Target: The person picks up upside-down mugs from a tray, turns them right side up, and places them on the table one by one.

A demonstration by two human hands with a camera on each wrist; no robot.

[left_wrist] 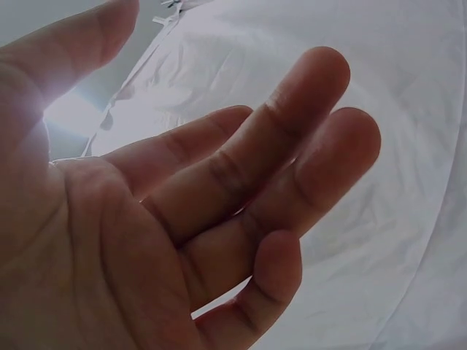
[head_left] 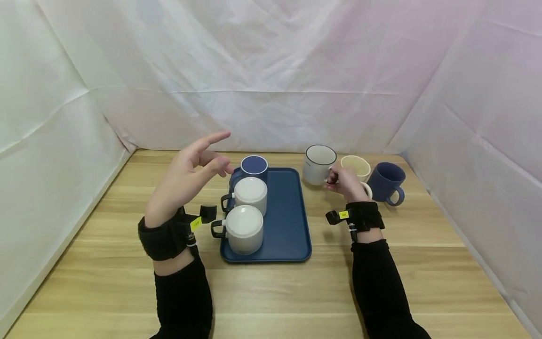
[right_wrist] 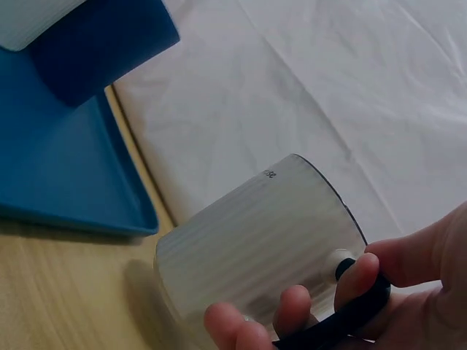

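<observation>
My left hand (head_left: pixel 192 172) is raised above the table left of the blue tray (head_left: pixel 288 221), fingers spread and relaxed, holding nothing; the left wrist view shows only its open palm (left_wrist: pixel 146 240). On the tray stand a dark blue mug (head_left: pixel 254 168) at the back and two white mugs (head_left: pixel 250 194) (head_left: pixel 243 228) upside down, handles to the left. My right hand (head_left: pixel 345 183) grips the dark handle of a white ribbed mug (head_left: pixel 318 164) standing right of the tray; in the right wrist view my fingers (right_wrist: pixel 357 281) curl round that handle beside the white ribbed mug (right_wrist: pixel 255 248).
A cream mug (head_left: pixel 357 167) and a dark blue mug (head_left: pixel 387 181) stand right of my right hand. White cloth (head_left: pixel 271 70) walls in the wooden table (head_left: pixel 271 292) at the back and both sides.
</observation>
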